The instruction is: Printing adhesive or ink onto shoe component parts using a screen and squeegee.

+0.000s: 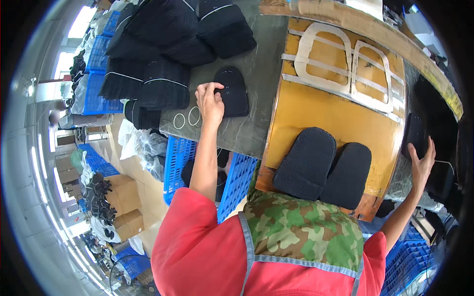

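Note:
My left hand (pixel 211 101) is on the dark grey tabletop, its curled fingers at the left edge of a black round-topped fabric piece (pixel 233 96). Small light marks show on that piece. Far to the right, my right hand (pixel 422 163) has its thumb and fingers spread, beside a black piece (pixel 416 130) in the shadowed area there; whether it touches the piece is hard to see. Two black mesh-textured pads, a left one (pixel 305 163) and a right one (pixel 347 175), lie side by side on the yellow board (pixel 316 108) before me.
White outline frames (pixel 323 59) are fixed across the board's far part. A wooden beam (pixel 355 22) runs behind it. Banded stacks of black pieces (pixel 165 81) crowd the table's far left, near two white rings (pixel 179 121). A blue crate (pixel 237 182) stands below the table edge.

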A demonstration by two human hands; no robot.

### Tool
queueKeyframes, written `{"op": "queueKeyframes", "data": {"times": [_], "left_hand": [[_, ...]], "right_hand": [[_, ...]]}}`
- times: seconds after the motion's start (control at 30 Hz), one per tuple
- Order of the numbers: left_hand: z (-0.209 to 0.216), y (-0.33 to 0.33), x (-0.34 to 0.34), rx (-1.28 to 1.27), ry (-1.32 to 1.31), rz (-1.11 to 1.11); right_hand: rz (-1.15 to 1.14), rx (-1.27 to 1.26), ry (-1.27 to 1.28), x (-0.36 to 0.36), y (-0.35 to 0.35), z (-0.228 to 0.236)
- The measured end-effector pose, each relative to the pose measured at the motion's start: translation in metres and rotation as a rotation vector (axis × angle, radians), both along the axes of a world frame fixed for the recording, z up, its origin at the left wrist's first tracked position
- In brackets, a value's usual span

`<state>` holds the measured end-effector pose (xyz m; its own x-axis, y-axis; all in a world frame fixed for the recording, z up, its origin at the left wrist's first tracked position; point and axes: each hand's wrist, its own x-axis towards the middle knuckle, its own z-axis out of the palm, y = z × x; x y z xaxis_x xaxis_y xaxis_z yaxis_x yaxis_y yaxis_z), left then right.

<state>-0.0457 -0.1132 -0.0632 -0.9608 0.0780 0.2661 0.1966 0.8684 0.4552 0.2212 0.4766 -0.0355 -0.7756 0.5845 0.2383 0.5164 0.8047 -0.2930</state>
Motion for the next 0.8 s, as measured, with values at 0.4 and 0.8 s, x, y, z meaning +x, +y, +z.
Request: {"op": "queueKeyframes", "data": {"times": [0.4,0.8], "left_hand": [[0.004,0.023,-0.012,-0.211,0.026,-0.402],[0.037,0.01,0.023,-0.285,-0.28,-0.509]], "right_hand": [[0.571,-0.394,-0.15,-0.022,-0.171,0.079],[0.458,-0.351,-0.143,-0.014,-0.194,0.078]]}}
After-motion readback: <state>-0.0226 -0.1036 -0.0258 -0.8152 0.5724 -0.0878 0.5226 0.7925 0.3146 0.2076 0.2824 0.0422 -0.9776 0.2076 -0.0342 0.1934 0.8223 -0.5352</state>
